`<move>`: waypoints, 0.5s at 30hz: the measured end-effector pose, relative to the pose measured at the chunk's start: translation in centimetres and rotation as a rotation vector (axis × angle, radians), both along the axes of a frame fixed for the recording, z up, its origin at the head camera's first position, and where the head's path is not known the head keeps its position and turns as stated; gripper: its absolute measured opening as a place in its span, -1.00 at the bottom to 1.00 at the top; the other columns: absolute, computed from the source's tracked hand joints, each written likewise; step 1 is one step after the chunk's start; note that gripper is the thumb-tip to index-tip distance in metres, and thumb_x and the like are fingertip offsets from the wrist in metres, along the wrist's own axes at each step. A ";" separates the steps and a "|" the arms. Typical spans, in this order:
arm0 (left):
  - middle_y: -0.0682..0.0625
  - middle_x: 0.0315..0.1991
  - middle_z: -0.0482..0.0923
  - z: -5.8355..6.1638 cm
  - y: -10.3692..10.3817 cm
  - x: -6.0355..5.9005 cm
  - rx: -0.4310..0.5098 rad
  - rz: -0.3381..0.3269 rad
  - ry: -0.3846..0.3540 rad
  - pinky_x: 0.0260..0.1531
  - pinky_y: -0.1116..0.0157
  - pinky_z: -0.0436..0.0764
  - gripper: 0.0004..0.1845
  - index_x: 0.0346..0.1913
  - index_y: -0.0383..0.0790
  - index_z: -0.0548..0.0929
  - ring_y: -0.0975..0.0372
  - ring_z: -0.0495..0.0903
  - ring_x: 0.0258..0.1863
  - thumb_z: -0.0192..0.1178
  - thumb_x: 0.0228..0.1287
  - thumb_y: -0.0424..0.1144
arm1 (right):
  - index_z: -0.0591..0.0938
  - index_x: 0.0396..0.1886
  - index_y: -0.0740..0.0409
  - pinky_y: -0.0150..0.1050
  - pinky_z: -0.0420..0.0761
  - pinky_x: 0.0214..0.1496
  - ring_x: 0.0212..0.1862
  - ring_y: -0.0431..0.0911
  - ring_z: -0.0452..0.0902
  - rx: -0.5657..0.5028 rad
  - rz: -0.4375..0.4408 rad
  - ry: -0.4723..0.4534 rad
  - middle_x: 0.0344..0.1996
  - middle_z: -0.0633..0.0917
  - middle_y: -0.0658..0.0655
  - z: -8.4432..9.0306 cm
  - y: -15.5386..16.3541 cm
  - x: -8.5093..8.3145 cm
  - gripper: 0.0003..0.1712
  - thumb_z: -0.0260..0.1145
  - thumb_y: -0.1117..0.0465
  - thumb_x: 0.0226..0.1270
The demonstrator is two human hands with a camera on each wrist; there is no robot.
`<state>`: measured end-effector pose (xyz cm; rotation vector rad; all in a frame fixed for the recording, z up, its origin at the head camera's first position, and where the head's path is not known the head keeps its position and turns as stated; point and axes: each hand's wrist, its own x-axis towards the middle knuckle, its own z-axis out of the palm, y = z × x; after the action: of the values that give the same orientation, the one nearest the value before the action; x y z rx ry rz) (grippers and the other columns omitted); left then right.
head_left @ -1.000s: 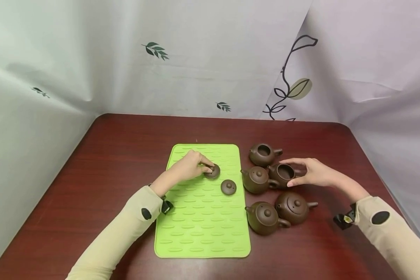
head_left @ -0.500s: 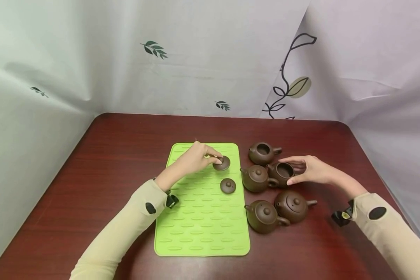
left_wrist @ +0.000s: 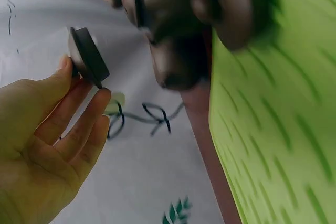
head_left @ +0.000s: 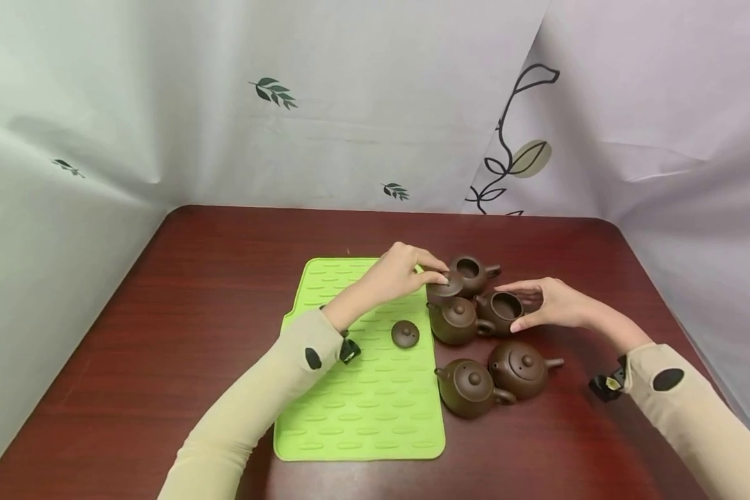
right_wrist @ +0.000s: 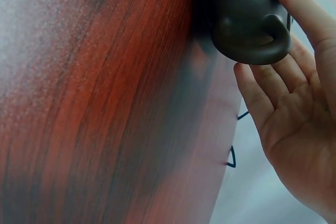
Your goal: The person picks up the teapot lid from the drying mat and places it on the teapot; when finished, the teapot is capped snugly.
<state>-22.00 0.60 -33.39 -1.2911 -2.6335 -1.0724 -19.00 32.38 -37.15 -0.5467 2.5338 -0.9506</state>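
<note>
Five brown clay teapots are counted on the dark red table [head_left: 194,278], clustered just right of one green mat [head_left: 362,410]. Three carry lids; two stand open, the far open teapot [head_left: 473,273] and the near open teapot [head_left: 503,309]. Two loose lids are seen: a spare lid [head_left: 405,333] lying on the mat, and a held lid [head_left: 445,283].

In the left wrist view the teapots are blurred and cut off by the frame's top edge, and in the right wrist view only the lower part of one pot and its handle shows.

The held lid is pinched at its rim between the thumb and fingertips of the left hand [head_left: 400,272], just beside the far open teapot, seemingly above the table. The right hand [head_left: 553,305] is cupped loosely around the near open teapot, fingers nearly straight, touching its side.
</note>
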 end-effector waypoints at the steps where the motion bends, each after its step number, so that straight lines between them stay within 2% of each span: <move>1: 0.05 -0.19 0.69 0.1 0.5 0.0 -0.004 -0.010 -0.001 -0.56 0.49 0.38 -0.78 -0.11 -0.09 0.73 0.35 0.44 -0.64 0.23 0.24 -0.14 | 0.51 0.21 0.12 -0.12 0.54 0.07 0.12 0.09 0.50 0.016 0.001 0.005 0.09 0.59 0.21 0.1 0.0 0.0 -0.16 0.53 -0.06 -0.12; 4: 0.10 -0.16 0.68 0.4 2.0 0.0 -0.043 -0.030 0.016 -0.49 0.50 0.43 -0.77 -0.08 -0.05 0.73 0.42 0.49 -0.55 0.20 0.27 -0.10 | 0.52 0.21 0.11 -0.06 0.55 0.05 0.10 0.11 0.52 0.067 0.006 0.037 0.08 0.59 0.23 0.4 -0.1 -0.1 -0.14 0.53 -0.11 -0.15; 10: 0.21 -0.12 0.66 0.2 4.5 -0.2 -0.184 -0.042 0.070 -0.28 0.47 0.53 -0.74 -0.07 0.09 0.72 0.45 0.58 -0.19 0.16 0.27 0.01 | 0.56 0.17 0.07 0.05 0.51 0.07 0.10 0.10 0.52 0.183 0.032 0.116 0.06 0.61 0.18 0.8 -0.3 -0.6 -0.08 0.52 -0.24 -0.26; 15: 0.23 -0.11 0.65 0.3 6.4 0.1 -0.265 -0.049 0.098 -0.29 0.43 0.55 -0.73 -0.06 0.14 0.71 0.41 0.57 -0.13 0.17 0.25 0.07 | 0.54 0.14 0.28 0.03 0.53 0.05 0.07 0.12 0.54 0.198 0.019 0.086 0.05 0.60 0.26 0.9 -0.4 -0.7 -0.01 0.55 -0.22 -0.29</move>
<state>-21.93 7.02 -33.12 -1.4186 -2.7529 -0.6610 -19.69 31.93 -36.21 -0.5617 2.6556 -0.6726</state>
